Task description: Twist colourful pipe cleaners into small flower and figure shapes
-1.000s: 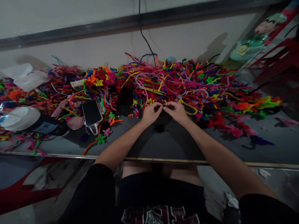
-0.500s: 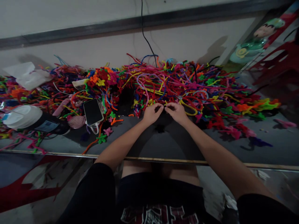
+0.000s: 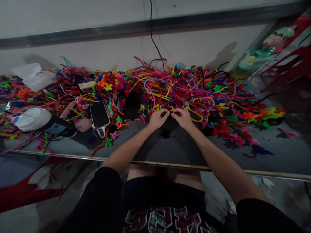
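Note:
My left hand point(image 3: 158, 118) and my right hand point(image 3: 182, 118) are close together at the front of a long heap of coloured fuzzy stems point(image 3: 167, 85). The fingertips of each hand are pinched and nearly meet. Whatever lies between them is too small and dark to make out. A yellow loop of stem point(image 3: 198, 115) lies just right of my right hand. Below the hands, a small dark thing point(image 3: 166, 133) rests on the grey tabletop point(image 3: 170, 150).
To the left lie a phone point(image 3: 99, 115) with a white cable, a dark cup with a white lid point(image 3: 34, 119) and a white plastic bag point(image 3: 36, 77). Fuzzy flowers point(image 3: 235, 139) are at the right. A black cord point(image 3: 155, 43) hangs behind; a green figure point(image 3: 257, 58) stands back right.
The view has shifted slightly, so the cup and phone appear further right. My hands keep almost the same pinched pose and place.

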A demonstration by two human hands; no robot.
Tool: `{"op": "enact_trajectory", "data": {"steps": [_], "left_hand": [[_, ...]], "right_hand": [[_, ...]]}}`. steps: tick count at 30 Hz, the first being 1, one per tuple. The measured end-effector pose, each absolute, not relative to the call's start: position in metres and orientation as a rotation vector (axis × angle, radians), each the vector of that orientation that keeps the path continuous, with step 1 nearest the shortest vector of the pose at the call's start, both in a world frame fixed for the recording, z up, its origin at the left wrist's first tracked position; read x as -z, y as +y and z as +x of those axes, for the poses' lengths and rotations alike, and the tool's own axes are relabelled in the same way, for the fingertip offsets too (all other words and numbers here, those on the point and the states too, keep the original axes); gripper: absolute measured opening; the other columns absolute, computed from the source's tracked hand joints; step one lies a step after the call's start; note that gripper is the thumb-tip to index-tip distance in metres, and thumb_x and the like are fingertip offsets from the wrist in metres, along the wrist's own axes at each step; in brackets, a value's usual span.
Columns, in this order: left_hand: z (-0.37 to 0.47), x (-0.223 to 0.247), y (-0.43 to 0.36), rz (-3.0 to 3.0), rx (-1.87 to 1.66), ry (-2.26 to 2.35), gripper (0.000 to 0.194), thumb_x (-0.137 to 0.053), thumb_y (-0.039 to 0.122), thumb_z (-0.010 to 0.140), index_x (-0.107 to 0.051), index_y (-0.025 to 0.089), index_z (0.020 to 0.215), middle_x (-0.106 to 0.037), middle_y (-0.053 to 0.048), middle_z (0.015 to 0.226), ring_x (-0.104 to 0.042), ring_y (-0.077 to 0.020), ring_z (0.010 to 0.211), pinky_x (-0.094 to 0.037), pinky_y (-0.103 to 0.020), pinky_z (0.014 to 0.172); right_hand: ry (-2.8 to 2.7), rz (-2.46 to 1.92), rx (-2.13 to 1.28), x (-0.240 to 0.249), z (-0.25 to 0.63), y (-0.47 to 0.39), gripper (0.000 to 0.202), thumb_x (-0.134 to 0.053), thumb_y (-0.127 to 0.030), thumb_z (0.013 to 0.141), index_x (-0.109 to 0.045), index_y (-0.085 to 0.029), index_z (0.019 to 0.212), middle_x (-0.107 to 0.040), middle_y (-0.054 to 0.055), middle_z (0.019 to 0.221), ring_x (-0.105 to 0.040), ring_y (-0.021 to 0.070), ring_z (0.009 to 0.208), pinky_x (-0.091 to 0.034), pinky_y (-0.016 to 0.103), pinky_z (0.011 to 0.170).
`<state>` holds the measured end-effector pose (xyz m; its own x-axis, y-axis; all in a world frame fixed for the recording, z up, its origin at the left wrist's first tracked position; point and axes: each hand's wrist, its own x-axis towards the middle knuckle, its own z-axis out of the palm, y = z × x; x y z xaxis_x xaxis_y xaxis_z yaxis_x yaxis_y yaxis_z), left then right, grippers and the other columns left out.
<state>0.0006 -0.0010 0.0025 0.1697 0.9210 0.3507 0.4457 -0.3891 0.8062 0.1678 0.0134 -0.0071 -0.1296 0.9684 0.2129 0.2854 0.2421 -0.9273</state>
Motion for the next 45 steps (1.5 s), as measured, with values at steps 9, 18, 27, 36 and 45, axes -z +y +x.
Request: {"op": "enact_trajectory", "data": {"steps": [9, 18, 27, 36, 45], "left_hand": [[0.001, -0.006, -0.003, 1.932, -1.066, 1.285, 0.021, -0.053, 0.033, 0.087, -0.066, 0.016, 0.090, -0.069, -0.001, 0.078, -0.060, -0.0095, 0.064, -0.044, -0.020, 0.060], [0.001, 0.000, -0.001, 1.948, -1.096, 1.270, 0.020, -0.053, 0.031, 0.087, -0.065, 0.016, 0.091, -0.068, 0.000, 0.075, -0.059, -0.0094, 0.062, -0.044, -0.020, 0.059], [0.001, -0.006, -0.001, 2.039, -1.047, 1.365, 0.013, -0.054, 0.024, 0.083, -0.064, 0.016, 0.081, -0.063, 0.001, 0.068, -0.055, -0.0095, 0.059, -0.041, -0.021, 0.058], [-0.001, 0.000, 0.006, 1.679, -1.224, 1.247, 0.007, -0.053, 0.022, 0.087, -0.054, 0.019, 0.092, -0.057, 0.004, 0.061, -0.055, -0.0081, 0.050, -0.046, -0.021, 0.055], [-0.001, 0.005, 0.010, 1.522, -1.185, 1.098, 0.028, -0.051, 0.040, 0.089, -0.058, 0.022, 0.108, -0.066, -0.003, 0.086, -0.062, -0.0108, 0.056, -0.043, -0.020, 0.045]], "right_hand": [[-1.596, -1.198, -0.933, 0.006, 0.168, 0.012, 0.022, -0.064, -0.038, 0.072, -0.064, -0.017, 0.077, -0.062, 0.001, 0.065, -0.054, 0.0123, 0.054, -0.043, 0.026, 0.054], [-1.586, -1.209, -0.941, 0.006, 0.168, 0.012, 0.024, -0.066, -0.038, 0.069, -0.064, -0.016, 0.078, -0.061, 0.001, 0.062, -0.052, 0.0116, 0.050, -0.042, 0.026, 0.050], [-1.678, -1.172, -0.879, 0.007, 0.168, 0.012, 0.024, -0.066, -0.038, 0.073, -0.068, -0.016, 0.080, -0.066, 0.003, 0.070, -0.057, 0.0136, 0.059, -0.047, 0.029, 0.058], [-1.511, -1.145, -1.075, 0.001, 0.167, 0.012, 0.042, -0.059, -0.051, 0.079, -0.071, -0.016, 0.099, -0.067, 0.005, 0.071, -0.055, 0.0121, 0.052, -0.041, 0.023, 0.042], [-1.567, -1.167, -0.986, 0.004, 0.169, 0.014, 0.030, -0.059, -0.030, 0.076, -0.071, -0.016, 0.100, -0.069, 0.004, 0.074, -0.059, 0.0123, 0.055, -0.052, 0.030, 0.057]]}}
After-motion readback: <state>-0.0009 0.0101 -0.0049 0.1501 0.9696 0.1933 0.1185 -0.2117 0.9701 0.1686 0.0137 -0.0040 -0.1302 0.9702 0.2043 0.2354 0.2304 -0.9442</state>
